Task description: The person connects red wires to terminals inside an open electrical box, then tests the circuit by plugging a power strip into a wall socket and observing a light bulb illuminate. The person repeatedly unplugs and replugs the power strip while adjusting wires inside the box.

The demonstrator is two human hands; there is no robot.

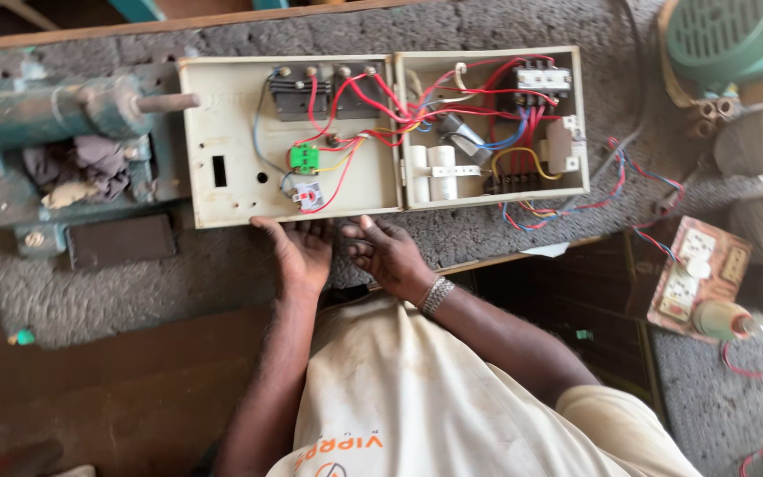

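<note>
Both my hands empty, fingers loosely spread: left hand (pixel 302 252) and right hand (pixel 388 253) rest side by side at bench near edge, fingertips touching near rim of open box (pixel 222 132). Box lies mid-bench, lid flat leftward, red wires (pixel 373 97) across hinge. I judge: inspection pause, no tool held. Next move needs careful reach past loose wiring. Far left: pump (pixel 46 115). Far right corner: fan cover (pixel 735 35).
</note>
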